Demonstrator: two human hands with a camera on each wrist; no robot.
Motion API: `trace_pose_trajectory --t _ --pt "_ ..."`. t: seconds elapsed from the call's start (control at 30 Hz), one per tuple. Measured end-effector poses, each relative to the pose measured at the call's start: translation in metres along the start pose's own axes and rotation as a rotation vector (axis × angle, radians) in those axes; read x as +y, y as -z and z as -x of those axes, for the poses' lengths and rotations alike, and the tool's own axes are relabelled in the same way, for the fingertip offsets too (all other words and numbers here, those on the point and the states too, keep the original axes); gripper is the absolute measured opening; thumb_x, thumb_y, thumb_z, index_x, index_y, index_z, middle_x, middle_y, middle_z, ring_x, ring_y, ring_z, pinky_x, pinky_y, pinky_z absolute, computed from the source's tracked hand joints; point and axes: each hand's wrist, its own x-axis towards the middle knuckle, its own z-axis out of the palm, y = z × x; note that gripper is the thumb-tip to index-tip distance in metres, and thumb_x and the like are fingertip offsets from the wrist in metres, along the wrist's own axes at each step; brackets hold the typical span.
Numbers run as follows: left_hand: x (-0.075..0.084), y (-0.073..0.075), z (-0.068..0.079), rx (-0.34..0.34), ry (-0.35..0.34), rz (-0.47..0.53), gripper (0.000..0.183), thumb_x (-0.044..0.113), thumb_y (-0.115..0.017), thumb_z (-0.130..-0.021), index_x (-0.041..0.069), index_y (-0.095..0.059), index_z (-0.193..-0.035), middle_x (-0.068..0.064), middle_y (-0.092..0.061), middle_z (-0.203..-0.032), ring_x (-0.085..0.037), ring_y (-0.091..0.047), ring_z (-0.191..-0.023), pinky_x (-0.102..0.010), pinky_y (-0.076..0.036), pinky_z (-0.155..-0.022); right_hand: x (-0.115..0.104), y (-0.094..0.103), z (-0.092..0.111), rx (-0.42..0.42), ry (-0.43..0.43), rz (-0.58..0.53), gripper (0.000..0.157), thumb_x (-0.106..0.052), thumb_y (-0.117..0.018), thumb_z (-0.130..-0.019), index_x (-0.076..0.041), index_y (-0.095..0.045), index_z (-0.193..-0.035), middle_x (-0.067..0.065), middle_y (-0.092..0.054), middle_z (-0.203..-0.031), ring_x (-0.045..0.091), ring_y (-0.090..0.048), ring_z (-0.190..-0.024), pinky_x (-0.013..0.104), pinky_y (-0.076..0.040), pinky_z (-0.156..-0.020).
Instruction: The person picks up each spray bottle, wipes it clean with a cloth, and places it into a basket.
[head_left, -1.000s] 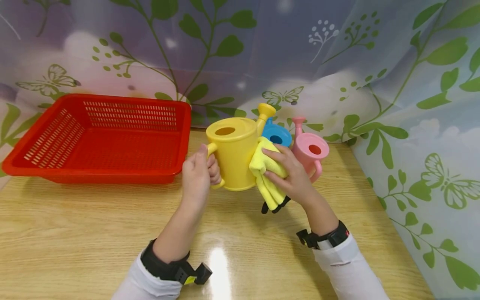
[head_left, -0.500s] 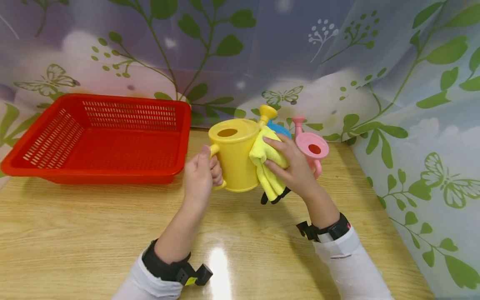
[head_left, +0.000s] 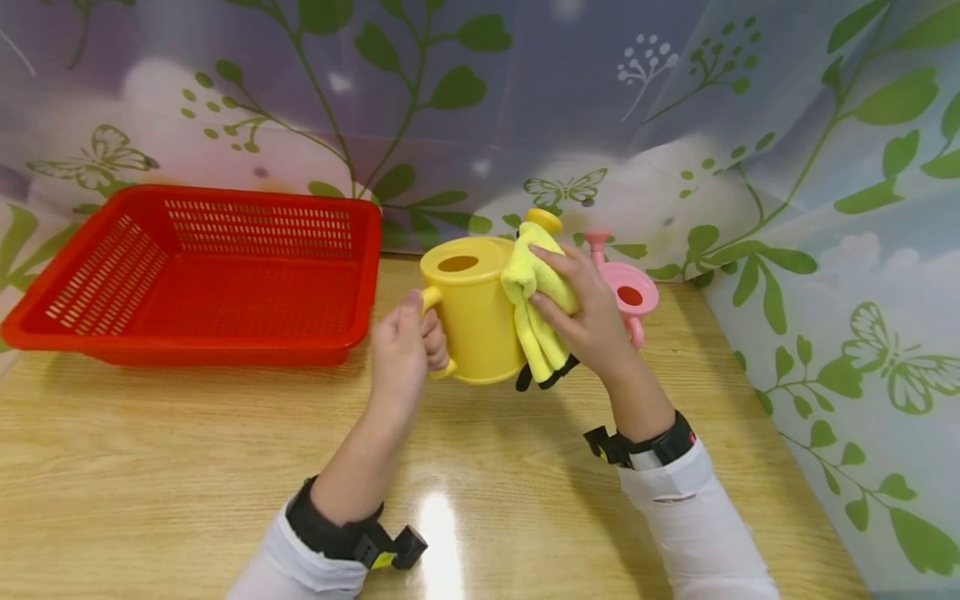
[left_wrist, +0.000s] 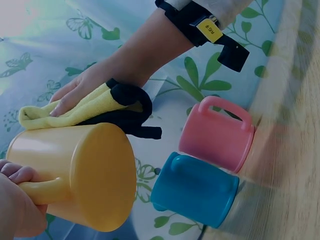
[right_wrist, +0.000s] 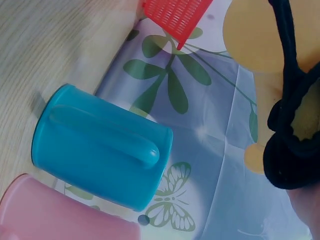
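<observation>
The yellow can point(head_left: 480, 333) is held off the counter point(head_left: 187, 467), between the basket point(head_left: 225, 354) and the pink can point(left_wrist: 215, 137). Its handle point(left_wrist: 47, 191) is gripped by the left hand point(head_left: 405, 342), while the cloth point(head_left: 523, 271) is grasped in the right hand point(head_left: 600, 325) and pressed against the side below the spout head point(head_left: 544, 220).

The likeliest trouble is a twist: because the weight is borne by one handle, too hard a push from the right could turn the can in the grip or send it towards the basket. The spout head could be snagged by a loose fold. The blue can point(left_wrist: 195, 190) and the pink can are stood close by, so either might be knocked if the yellow one were lowered carelessly.

All three cans seem to be made of smooth moulded plastic, rounded in body, with looped handles; a flat, round base is shown by the yellow one. The cloth is soft, fuzzy and thickly folded. Black material point(left_wrist: 122, 125) is seen along it, though whether edging or strap is meant cannot be told. The basket's red walls are pierced by narrow slots, and the counter is finished in pale, glossy wood grain.
</observation>
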Motion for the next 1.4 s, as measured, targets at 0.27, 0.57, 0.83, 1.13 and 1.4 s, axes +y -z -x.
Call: trace_pose_trajectory --t 0.27,0.57,0.83,1.13,1.4 --pt "-0.001 0.001 -0.001 0.007 -0.006 0.021 0.048 0.026 -0.033 -0.105 0.011 -0.028 -0.059 0.004 -0.027 -0.046 -0.009 -0.023 -0.042 -0.021 -0.021 -0.044 0.000 0.000 0.001 -0.013 0.021 -0.003 0.043 -0.025 -0.063 -0.093 -0.009 -0.052 -0.131 0.025 -0.049 -0.133 0.037 -0.052 -0.113 0.035 -0.047 -0.092" --pt "0.003 0.002 -0.001 0.053 -0.017 0.078 0.046 0.024 -0.033 -0.104 0.011 -0.028 -0.060 0.005 -0.027 -0.046 -0.009 -0.021 -0.042 -0.021 -0.018 -0.044 -0.002 -0.006 0.008 -0.053 0.016 0.020 0.045 -0.036 -0.061 -0.094 -0.009 -0.053 -0.129 0.023 -0.048 -0.135 0.038 -0.050 -0.121 0.034 -0.048 -0.093" --pt "0.006 0.005 -0.002 0.066 -0.044 0.081 0.047 0.027 -0.033 -0.105 0.012 -0.028 -0.060 0.004 -0.028 -0.046 -0.009 -0.022 -0.042 -0.021 -0.019 -0.042 0.000 -0.012 0.013 -0.053 0.027 0.057 0.055 -0.054 -0.049 -0.095 -0.009 -0.054 -0.125 0.026 -0.050 -0.131 0.040 -0.053 -0.116 0.042 -0.052 -0.082" --pt "0.008 0.007 -0.003 0.063 -0.068 0.082 0.047 0.026 -0.031 -0.105 0.012 -0.028 -0.061 0.004 -0.027 -0.047 -0.010 -0.021 -0.042 -0.022 -0.018 -0.043 0.002 -0.013 0.027 -0.088 -0.007 0.042 0.056 -0.056 -0.047 -0.094 -0.010 -0.055 -0.125 0.025 -0.052 -0.128 0.040 -0.054 -0.112 0.048 -0.051 -0.080" --pt "0.010 0.008 -0.003 0.069 -0.064 0.098 0.047 0.026 -0.031 -0.105 0.012 -0.028 -0.060 0.004 -0.027 -0.046 -0.009 -0.021 -0.042 -0.022 -0.018 -0.042 0.006 -0.014 0.035 -0.099 0.005 0.027 0.055 -0.054 -0.049 -0.094 -0.010 -0.055 -0.125 0.026 -0.053 -0.128 0.041 -0.055 -0.112 0.049 -0.052 -0.082"
